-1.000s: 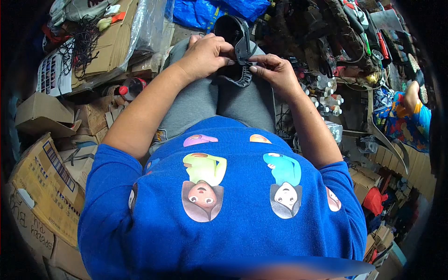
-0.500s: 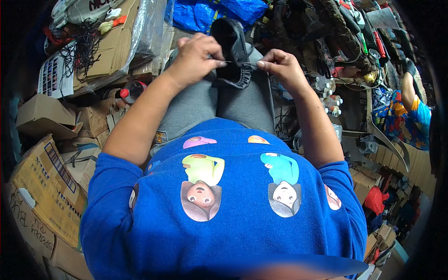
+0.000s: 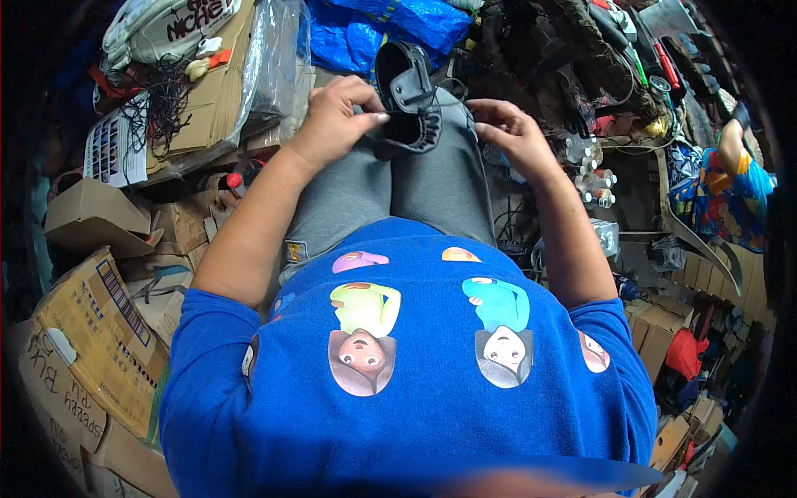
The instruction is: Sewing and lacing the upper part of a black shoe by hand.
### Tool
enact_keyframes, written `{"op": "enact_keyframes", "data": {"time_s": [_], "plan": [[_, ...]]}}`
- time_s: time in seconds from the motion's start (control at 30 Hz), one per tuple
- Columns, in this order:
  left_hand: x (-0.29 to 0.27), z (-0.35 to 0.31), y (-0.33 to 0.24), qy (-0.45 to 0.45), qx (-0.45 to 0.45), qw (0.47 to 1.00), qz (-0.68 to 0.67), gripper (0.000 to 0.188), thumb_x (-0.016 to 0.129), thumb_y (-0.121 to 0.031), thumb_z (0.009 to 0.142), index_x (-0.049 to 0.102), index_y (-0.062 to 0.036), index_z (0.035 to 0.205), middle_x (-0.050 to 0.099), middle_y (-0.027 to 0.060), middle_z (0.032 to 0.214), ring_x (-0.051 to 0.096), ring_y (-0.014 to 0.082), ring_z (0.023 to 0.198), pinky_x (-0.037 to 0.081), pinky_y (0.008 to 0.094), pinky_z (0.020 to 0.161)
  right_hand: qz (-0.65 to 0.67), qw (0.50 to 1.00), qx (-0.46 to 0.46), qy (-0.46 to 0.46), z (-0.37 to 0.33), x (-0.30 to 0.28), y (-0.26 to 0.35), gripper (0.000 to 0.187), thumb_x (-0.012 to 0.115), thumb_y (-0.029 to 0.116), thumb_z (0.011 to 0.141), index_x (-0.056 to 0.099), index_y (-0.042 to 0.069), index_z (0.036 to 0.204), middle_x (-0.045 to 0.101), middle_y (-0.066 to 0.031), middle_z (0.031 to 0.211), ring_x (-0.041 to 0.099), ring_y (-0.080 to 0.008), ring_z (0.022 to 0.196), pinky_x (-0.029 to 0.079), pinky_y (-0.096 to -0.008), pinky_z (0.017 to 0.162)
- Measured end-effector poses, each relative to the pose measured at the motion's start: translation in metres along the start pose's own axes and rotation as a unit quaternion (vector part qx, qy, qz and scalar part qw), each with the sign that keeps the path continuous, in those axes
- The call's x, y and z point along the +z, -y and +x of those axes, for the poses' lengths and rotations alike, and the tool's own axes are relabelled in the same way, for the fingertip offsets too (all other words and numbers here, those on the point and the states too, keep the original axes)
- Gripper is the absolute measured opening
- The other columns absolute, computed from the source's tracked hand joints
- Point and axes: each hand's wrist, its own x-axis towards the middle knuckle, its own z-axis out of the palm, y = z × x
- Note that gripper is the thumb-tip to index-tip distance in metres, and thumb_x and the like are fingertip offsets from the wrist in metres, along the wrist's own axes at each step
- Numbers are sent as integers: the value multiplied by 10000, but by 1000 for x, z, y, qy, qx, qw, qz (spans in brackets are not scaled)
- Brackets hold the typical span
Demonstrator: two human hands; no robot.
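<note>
We see the black shoe [image 3: 411, 90] resting on the grey trousers [image 3: 444, 187] over the thighs, between our hands, its long axis running roughly away from the body. Our left hand [image 3: 336, 120] is nearer, thumb tip right at the shoe's left edge; our right hand [image 3: 516, 139] stands apart, beyond its right side. Both wrists angle inward, fingers curled; we cannot tell whether either pinches thread.

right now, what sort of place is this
Probably a cluttered shoe workshop: what looks like an unfinished black shoe on the person's lap, flat cardboard at left, bottles at right.
</note>
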Motion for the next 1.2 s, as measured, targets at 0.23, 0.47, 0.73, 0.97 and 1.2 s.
{"op": "enact_keyframes", "data": {"time_s": [0.23,0.47,0.73,0.97,1.2], "plan": [[13,-12,-1,23,17,998,51,101,706,-98,683,635,-58,744,593,40,758,568,200,781,413,338,729,-35,991,-25,-124,-7,16,-18,275,562,-1,718,558,19,992,561,-51,912,540,-146,871,426,-262,833],[11,-9,0,-7,-35,999,4,112,709,-136,689,671,-77,776,622,47,771,595,228,784,443,351,735,-75,974,-100,-189,-15,-8,-24,207,588,32,746,655,50,941,571,-65,920,553,-159,883,443,-261,797],[14,-13,4,-13,-41,999,-29,117,699,-66,695,661,-21,797,605,73,791,582,187,778,445,292,709,-21,994,-92,-52,-5,60,12,216,657,138,830,679,60,1030,592,-36,925,549,-124,901,424,-260,812],[-1,-41,5,-24,30,998,40,117,705,-52,685,591,-25,684,575,65,706,545,174,703,408,300,636,84,989,-43,-117,2,51,-17,187,622,179,867,685,15,931,665,-42,887,570,-106,838,435,-257,796],[-62,-83,39,-144,-200,912,-327,75,648,-40,804,641,-47,878,637,50,880,593,129,863,446,268,832,390,892,-1,-226,-9,-30,-28,243,518,330,933,588,98,922,589,-40,907,551,-166,885,426,-345,831]]}}
